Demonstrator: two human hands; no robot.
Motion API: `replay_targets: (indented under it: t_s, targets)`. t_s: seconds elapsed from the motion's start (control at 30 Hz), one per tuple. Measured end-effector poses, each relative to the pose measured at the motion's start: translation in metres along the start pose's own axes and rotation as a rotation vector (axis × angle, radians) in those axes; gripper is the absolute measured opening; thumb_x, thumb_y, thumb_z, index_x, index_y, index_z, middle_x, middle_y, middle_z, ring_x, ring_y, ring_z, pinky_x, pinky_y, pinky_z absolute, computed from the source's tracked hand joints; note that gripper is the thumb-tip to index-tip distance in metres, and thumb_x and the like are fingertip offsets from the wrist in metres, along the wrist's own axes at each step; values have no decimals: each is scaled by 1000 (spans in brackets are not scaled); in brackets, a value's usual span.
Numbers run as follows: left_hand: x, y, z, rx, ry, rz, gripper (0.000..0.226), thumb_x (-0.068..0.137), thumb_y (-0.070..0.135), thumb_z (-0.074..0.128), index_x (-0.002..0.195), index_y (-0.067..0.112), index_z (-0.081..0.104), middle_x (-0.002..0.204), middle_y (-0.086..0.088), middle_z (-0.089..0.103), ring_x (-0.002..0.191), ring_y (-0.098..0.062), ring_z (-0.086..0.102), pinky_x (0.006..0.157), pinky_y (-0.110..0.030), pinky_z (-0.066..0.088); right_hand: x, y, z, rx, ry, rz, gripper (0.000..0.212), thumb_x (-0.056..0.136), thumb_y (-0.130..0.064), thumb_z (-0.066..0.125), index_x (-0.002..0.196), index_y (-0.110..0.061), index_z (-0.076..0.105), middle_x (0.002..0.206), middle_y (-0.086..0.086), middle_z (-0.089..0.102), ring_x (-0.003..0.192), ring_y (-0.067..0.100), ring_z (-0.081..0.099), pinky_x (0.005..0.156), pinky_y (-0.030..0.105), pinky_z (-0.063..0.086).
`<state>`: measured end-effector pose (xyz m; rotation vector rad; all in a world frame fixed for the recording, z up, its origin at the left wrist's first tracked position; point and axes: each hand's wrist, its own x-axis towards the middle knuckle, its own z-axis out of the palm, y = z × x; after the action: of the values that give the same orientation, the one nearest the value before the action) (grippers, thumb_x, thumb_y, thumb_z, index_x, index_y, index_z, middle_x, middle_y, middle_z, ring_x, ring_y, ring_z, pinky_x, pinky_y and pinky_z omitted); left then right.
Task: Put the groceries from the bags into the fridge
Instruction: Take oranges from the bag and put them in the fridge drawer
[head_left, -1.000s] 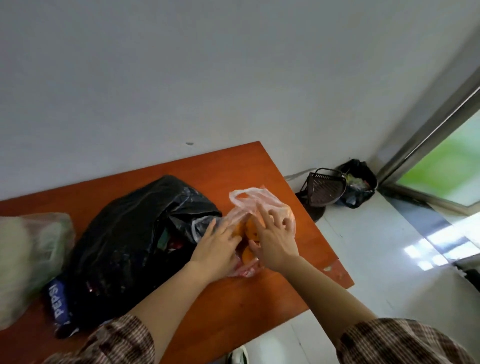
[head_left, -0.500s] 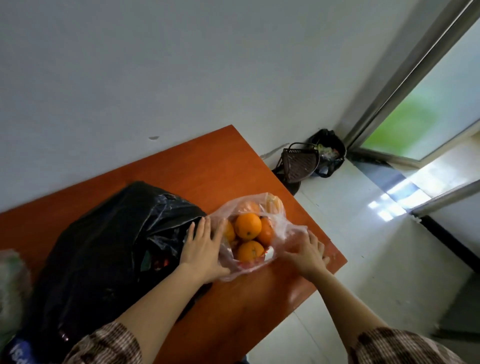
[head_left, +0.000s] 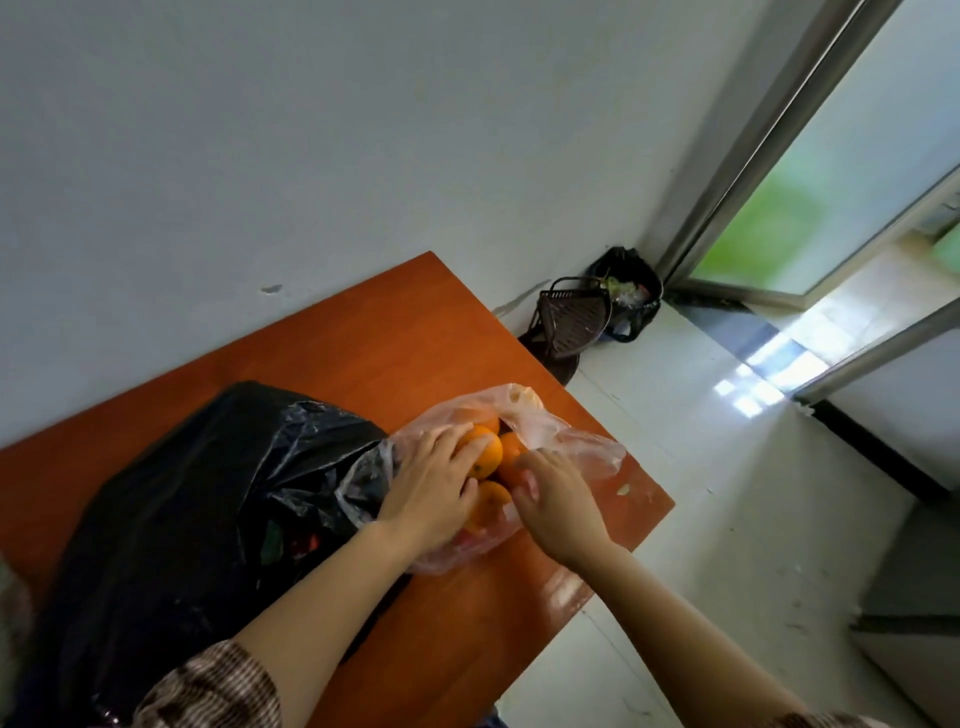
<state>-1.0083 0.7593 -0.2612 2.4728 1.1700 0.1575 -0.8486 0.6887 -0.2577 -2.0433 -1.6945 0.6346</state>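
Nearest the camera are two checked sleeves (head_left: 208, 691), with bare forearms reaching out over the tabletop (head_left: 395, 332). It's an orange-brown wooden top pushed against the wall.

The left hand (head_left: 431, 493) is inside the mouth of the clear bag (head_left: 571, 441). Its fingers are wrapped over the top orange (head_left: 491, 457) with the thumb tucked under it, so it's got hold of that one. The right hand (head_left: 558, 504) is just to the right of it, with fingers bent in toward the fruit and touching the next orange or the plastic. It's blurry, so I honestly can't tell whether it's gripping anything.

The clear bag sits near the right edge of the tabletop, open, with several oranges (head_left: 488, 501) piled in it. Touching its left side is a big crumpled black bag (head_left: 197, 493) that fills most of the left half. There's a gap in it showing something red and green inside.

Past the far right corner of the tabletop, down on the white floor (head_left: 701, 467), a brown slatted dustpan (head_left: 571, 317) stands against the wall. Just beyond that is a black-lined bin (head_left: 631, 291) with some rubbish in it. Behind it all there's a plain grey wall (head_left: 311, 156), and at far right a metal-framed glass door (head_left: 831, 182) with blurry green outside.
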Motion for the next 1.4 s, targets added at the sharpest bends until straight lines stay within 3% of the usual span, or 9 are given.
replay_targets:
  t_s: [0.1,0.27,0.4,0.53,0.7,0.87,1.0,1.2,1.4]
  targets:
    - [12,-2,1,70,-126,76,54,95,18,40,146,32,31,156,1,20,143,-23,14,116,-42,17,2,-3,20,-12,-154,26,28,90,-25,50,116,-25,57,116,-4,60,100,16,59,79,28,51]
    - [28,-15,-6,163,-168,107,64,89,19,52,147,34,28,150,0,27,138,-23,24,109,-40,32,-4,9,36,34,-143,226,47,85,-55,48,126,-32,48,115,-9,59,93,9,59,74,26,53]
    - [38,-17,-6,139,-200,93,67,83,30,66,141,32,32,144,4,32,133,-22,32,99,-38,42,-6,7,43,-52,-174,229,53,81,-63,50,119,-26,51,119,-4,56,105,15,53,85,34,51]
    - [41,-16,-3,20,-171,38,66,77,34,72,134,32,39,138,8,43,127,-18,38,96,-37,42,-7,5,54,-124,-186,236,72,71,-64,63,126,-23,44,134,0,48,124,21,41,96,38,44]
    - [36,-16,-5,-149,-64,-74,59,66,42,75,117,33,46,123,7,53,113,-18,50,84,-32,45,-8,5,55,-254,-146,211,71,65,-63,66,120,-24,45,128,-2,49,124,22,36,96,34,37]
    - [25,-16,-30,-437,8,-240,57,66,41,80,113,36,47,112,10,54,98,-17,55,78,-33,47,-18,2,37,-132,1,133,86,59,-74,63,125,-24,41,126,-5,47,115,16,38,90,29,42]
    - [29,-4,-59,-613,135,-251,56,68,34,82,112,34,48,111,5,54,96,-17,53,75,-32,45,-30,-8,0,-50,118,73,74,63,-64,68,121,-26,41,115,-5,50,100,12,44,78,24,45]
    - [47,70,-86,-813,219,-115,58,69,24,83,116,27,50,110,3,55,91,-9,55,69,-21,42,-66,-8,-85,-29,396,75,80,62,-59,77,123,-18,45,115,-1,51,98,10,42,77,22,39]
    - [55,209,-66,-787,105,110,61,70,30,82,119,33,46,116,4,50,98,-15,52,78,-31,45,-147,52,-183,-112,584,235,78,64,-44,83,125,-16,45,118,3,51,98,10,41,76,23,38]
